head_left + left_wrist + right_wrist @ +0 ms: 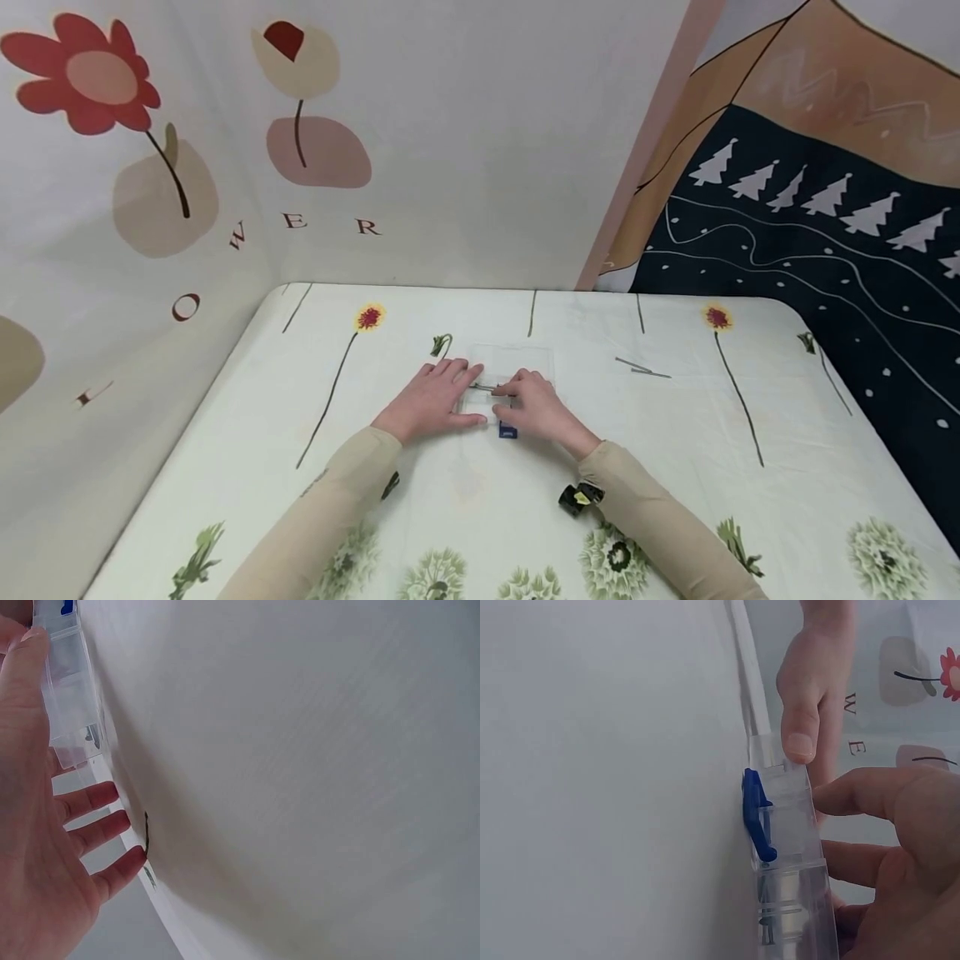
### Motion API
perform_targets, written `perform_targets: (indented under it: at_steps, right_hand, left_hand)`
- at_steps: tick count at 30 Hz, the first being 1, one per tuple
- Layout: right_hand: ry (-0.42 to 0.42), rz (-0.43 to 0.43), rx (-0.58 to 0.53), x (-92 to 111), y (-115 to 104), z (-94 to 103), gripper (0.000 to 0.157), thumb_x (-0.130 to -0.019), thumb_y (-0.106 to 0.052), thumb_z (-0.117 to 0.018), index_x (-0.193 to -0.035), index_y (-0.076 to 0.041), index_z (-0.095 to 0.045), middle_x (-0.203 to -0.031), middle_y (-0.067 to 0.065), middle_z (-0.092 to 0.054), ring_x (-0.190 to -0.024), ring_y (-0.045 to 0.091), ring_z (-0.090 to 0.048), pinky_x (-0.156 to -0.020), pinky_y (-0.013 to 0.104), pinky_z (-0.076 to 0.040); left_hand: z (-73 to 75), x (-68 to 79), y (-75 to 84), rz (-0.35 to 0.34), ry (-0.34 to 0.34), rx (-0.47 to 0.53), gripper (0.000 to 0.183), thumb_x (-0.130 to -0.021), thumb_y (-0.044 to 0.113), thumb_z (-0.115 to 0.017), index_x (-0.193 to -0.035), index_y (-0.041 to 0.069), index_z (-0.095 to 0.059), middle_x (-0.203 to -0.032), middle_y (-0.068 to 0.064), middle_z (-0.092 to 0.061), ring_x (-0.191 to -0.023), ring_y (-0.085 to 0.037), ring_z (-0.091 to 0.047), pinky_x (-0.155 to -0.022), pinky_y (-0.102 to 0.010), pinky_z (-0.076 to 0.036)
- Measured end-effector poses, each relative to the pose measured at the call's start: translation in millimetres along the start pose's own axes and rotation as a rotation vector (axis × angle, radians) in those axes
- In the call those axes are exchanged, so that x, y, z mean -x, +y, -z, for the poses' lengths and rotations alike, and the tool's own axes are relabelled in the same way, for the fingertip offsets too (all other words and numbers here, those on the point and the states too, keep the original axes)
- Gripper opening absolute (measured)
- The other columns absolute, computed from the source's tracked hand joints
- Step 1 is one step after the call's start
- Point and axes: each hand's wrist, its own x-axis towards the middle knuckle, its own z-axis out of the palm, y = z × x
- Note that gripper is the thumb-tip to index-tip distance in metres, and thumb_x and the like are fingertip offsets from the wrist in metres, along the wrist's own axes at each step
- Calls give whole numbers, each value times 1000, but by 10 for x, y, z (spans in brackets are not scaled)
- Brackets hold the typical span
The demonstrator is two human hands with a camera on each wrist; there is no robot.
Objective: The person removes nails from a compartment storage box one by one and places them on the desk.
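Note:
A clear plastic compartment box lies on the table between my hands, with a see-through flat panel behind it. Along its front is a blue clip, and small dark metal pieces show through its wall. My left hand rests at the box's left end, thumb against the front wall and fingers spread straight. Above the compartments, a thin metal rod reaches from near the left fingertips to my right hand, whose bent fingers pinch its end.
Thin metal rods lie on the table to the right of the box. The flower-print cloth covers the table. A printed curtain hangs along the back, and a small black device sits at my right sleeve.

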Motion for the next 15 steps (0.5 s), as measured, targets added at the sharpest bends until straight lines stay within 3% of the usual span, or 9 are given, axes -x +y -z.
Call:
perform_targets:
  at_steps: [8, 15]
  right_hand:
    - [-62, -26, -4, -20, 3, 30, 29, -87, -21, -68, -112, -7, -72, -94, 1, -52, -86, 18, -43, -80, 43, -30]
    - [-1, -105, 76, -49, -94, -60, 24, -82, -22, -66, -100, -7, -70, -88, 1, -47, -87, 23, -43, -81, 47, -31]
  left_hand:
    - [3, -9, -14, -3, -12, 1, 87, -88, 70, -47, -151, 13, -32, -145, -11, -38, -132, -28, -34, -106, -52, -28]
    - [3, -17, -14, -20, -7, -1, 86, -87, 70, -48, -150, 13, -34, -143, -12, -40, -130, -28, -36, -103, -51, -30]
